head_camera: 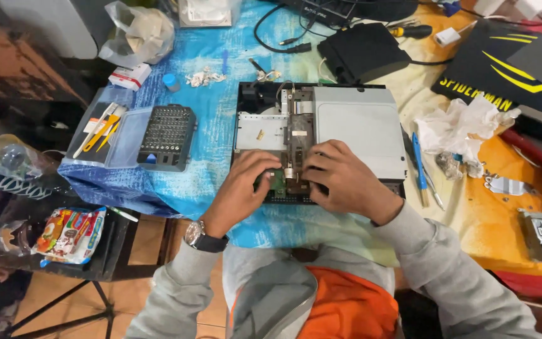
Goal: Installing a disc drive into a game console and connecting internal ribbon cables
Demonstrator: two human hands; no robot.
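Both hands, left hand (246,182) and right hand (340,179), are pressing curled fingers onto the opened black console chassis (321,125), steadying its near-edge circuit board; bit-set case (167,135) lying left.

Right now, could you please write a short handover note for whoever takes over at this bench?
Left hand and right hand: both rest, fingers bent, on the near edge of the opened device, over its green board.
Cover is off; metal shielding is exposed.
Bit set sits left of it, blue tool right.
Whether either hand grips a part cannot be seen.
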